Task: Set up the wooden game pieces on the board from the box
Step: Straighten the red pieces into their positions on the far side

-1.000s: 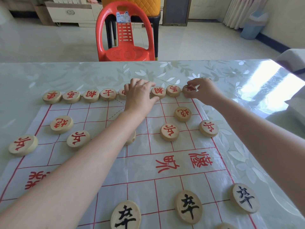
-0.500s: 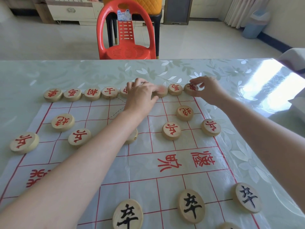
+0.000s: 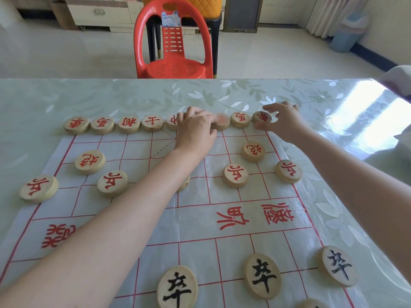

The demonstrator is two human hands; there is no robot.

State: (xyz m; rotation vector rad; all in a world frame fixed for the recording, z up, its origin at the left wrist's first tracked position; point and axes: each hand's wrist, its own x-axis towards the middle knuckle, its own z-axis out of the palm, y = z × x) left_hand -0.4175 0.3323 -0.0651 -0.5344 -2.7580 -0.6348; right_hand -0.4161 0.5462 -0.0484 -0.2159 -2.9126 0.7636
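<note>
Left hand (image 3: 195, 127) lay curled over a blurred back-row piece (image 3: 221, 122) at its fingertips; pinching or pushing, couldn't tell. Right hand (image 3: 282, 121) had fingers spread, corner piece (image 3: 262, 117) just beside its thumb. Red side of the board (image 3: 195, 221) looked nearly done. Black soldiers (image 3: 262, 275) sat behind the wrists, other black pieces unseen.

One view, head-worn, wide-angle. Sits above the near edge of the bench (image 3: 66, 96), faces forward and down along it. Board (image 3: 195, 252) close, filling the lower two thirds; nearest black-marked piece (image 3: 178, 287) cut by the bottom edge. Left forearm (image 3: 100, 241) runs up from bottom left, right forearm (image 3: 355, 185) from the right edge. Red plastic chair (image 3: 173, 63) and floor (image 3: 266, 56) farther off, along the top.
</note>
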